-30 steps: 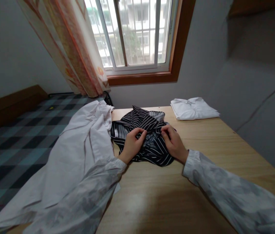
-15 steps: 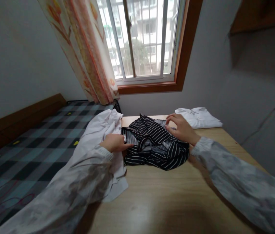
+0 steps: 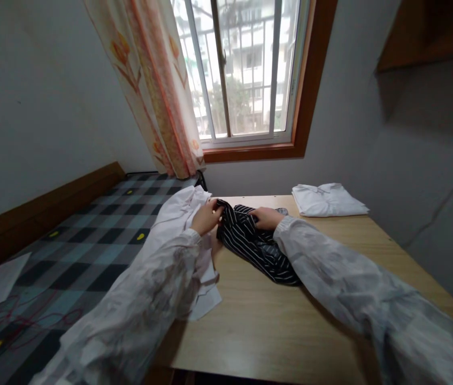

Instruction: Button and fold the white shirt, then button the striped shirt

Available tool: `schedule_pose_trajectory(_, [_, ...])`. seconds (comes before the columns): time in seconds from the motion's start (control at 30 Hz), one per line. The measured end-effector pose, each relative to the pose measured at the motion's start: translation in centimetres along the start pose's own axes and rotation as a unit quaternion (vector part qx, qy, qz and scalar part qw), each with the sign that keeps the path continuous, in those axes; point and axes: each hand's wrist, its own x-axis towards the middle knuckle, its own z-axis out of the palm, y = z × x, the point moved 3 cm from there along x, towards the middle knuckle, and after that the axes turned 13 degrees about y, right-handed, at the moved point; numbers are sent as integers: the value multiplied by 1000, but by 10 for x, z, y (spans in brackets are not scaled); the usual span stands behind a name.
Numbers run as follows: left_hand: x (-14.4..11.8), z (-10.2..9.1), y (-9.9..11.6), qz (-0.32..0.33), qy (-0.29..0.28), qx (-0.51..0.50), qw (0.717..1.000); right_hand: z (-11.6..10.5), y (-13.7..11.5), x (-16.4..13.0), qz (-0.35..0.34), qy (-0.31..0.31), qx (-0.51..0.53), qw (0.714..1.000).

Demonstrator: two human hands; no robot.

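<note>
The black-and-white striped shirt [image 3: 256, 243] lies bunched on the wooden table [image 3: 290, 315], running from its far edge at about 12 o'clock down toward 4 o'clock of the two hands. The left hand [image 3: 206, 216] has its fingers closed on the garment's upper left corner, right against the loose white shirt [image 3: 178, 214] that spills off the table's 9 o'clock edge toward the checked bed [image 3: 90, 246]. The right hand [image 3: 266, 216] rests on the striped cloth just to the 3 o'clock side of the left; its fingers curl into the fabric, but whether they actually pinch it or only press on it I cannot tell. A likely slip here is that the left hand's pinch catches a fold of the white shirt along with the striped one, since the two cloths touch there, and any pull would drag both. The white shirt already hangs over the edge, so a tug could also send it sliding onto the bed. The striped shirt's near end is hidden under the right sleeve, and its collar and sleeves cannot be told apart in the crumple. A folded white shirt [image 3: 326, 200] sits well apart at 2 o'clock, by the wall below the window [image 3: 246, 75] and curtain [image 3: 158, 91].
</note>
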Motion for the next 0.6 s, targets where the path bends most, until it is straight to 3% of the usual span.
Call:
schedule_pose_trajectory(0.1, [21, 0, 15, -109, 15, -199, 974, -30, -4, 5, 18, 97, 61, 993])
schedule_pose_trajectory(0.17, [24, 12, 31, -150, -30, -269, 951, -45, -11, 11, 10, 155, 124, 980])
schedule_pose_trajectory(0.27, [19, 34, 56, -161, -106, -322, 927, -55, -26, 17, -46, 180, 200, 962])
schedule_pose_trajectory(0.4, [19, 45, 63, -117, -47, -364, 923, -61, -34, 7, -59, 185, 218, 956])
schedule_pose_trajectory(0.6, [42, 21, 50, -84, 27, -370, 925, -60, -16, -11, 80, 158, 180, 968])
